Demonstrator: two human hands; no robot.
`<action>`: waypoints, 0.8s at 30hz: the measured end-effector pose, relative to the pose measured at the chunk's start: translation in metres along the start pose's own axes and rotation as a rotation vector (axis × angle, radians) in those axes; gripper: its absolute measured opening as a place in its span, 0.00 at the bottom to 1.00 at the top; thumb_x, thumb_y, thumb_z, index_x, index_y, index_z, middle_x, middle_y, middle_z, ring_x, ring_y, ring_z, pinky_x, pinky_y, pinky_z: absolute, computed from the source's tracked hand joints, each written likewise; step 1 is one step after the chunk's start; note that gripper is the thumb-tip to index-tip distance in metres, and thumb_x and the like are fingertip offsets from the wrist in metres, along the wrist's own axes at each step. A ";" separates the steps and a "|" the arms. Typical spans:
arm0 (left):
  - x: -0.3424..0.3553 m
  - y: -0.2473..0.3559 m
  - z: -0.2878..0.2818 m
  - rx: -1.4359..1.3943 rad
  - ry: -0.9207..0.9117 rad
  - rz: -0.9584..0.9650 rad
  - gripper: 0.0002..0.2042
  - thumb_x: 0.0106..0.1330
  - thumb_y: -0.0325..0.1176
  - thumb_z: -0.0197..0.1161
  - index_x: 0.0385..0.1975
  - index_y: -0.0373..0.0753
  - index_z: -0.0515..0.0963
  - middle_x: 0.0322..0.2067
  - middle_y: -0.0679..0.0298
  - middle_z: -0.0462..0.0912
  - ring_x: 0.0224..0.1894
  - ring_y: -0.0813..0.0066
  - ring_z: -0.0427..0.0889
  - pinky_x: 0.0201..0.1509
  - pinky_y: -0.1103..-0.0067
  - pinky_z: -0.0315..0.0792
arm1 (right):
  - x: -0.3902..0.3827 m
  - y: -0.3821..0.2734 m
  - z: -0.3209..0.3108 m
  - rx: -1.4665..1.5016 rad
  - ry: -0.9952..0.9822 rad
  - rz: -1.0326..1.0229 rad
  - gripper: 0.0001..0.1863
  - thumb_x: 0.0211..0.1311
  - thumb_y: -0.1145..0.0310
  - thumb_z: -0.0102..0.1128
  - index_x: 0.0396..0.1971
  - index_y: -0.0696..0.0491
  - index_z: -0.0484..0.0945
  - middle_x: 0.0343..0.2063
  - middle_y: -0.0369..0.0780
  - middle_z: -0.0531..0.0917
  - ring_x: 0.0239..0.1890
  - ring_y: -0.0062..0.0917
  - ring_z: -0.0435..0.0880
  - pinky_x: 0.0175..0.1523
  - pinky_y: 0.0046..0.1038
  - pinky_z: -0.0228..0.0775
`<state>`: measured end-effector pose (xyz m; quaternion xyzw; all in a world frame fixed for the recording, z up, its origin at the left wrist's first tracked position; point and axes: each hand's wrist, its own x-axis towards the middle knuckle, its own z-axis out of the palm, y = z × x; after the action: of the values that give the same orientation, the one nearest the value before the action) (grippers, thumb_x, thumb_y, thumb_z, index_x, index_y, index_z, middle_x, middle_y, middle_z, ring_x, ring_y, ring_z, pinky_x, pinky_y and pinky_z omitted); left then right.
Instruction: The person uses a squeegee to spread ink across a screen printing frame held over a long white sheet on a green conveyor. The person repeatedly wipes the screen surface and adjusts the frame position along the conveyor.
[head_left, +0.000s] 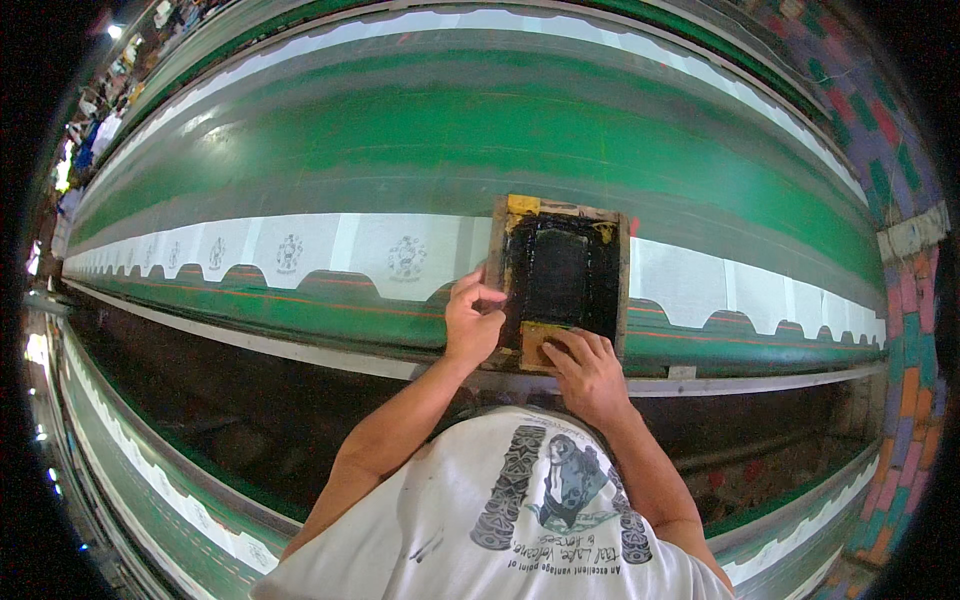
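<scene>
A wooden screen printing frame [623,250] with black, ink-covered mesh lies across a row of white fabric pieces [680,272] on the long green table in front of me. My left hand [473,320] is at the frame's left rail, its fingers curled against the wood and one finger reaching over it. Inside the near end of the frame, my right hand [588,372] grips a squeegee [538,345] with a yellowish-brown wooden body. The squeegee's blade edge is hidden. To the left of the frame, several white pieces carry a dark round print [407,257].
The green table [380,140] runs left to right, with another row of white pieces [480,20] along its far side. Its pale near rail [320,350] passes just in front of me. Behind me stands another green table [160,480]. A multicoloured brick-patterned strip [905,370] borders the right.
</scene>
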<state>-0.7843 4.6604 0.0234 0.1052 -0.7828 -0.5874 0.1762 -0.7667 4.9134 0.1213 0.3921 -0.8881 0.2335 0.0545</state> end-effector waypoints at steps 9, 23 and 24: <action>0.005 0.005 0.003 0.001 -0.037 -0.065 0.12 0.58 0.17 0.70 0.39 0.40 0.90 0.72 0.42 0.79 0.76 0.48 0.76 0.82 0.64 0.65 | 0.063 0.033 -0.051 0.065 -0.308 -0.020 0.18 0.59 0.79 0.64 0.50 0.59 0.86 0.47 0.49 0.90 0.53 0.50 0.88 0.61 0.48 0.81; 0.040 0.009 -0.019 0.072 -0.233 -0.147 0.12 0.64 0.22 0.74 0.46 0.41 0.90 0.63 0.51 0.83 0.63 0.57 0.87 0.68 0.70 0.78 | 0.160 0.117 -0.016 -0.117 -0.148 0.206 0.28 0.58 0.79 0.61 0.61 0.48 0.88 0.58 0.50 0.90 0.58 0.50 0.89 0.64 0.49 0.83; 0.042 0.008 -0.020 0.078 -0.243 -0.159 0.12 0.63 0.21 0.74 0.46 0.41 0.90 0.62 0.51 0.83 0.62 0.57 0.87 0.68 0.70 0.78 | 0.160 0.115 -0.016 -0.116 -0.182 0.214 0.28 0.58 0.79 0.61 0.60 0.48 0.89 0.57 0.50 0.90 0.58 0.50 0.89 0.64 0.49 0.83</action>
<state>-0.8146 4.6293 0.0426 0.1016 -0.8098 -0.5771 0.0289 -0.9611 4.8809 0.1373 0.3109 -0.9381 0.1498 -0.0287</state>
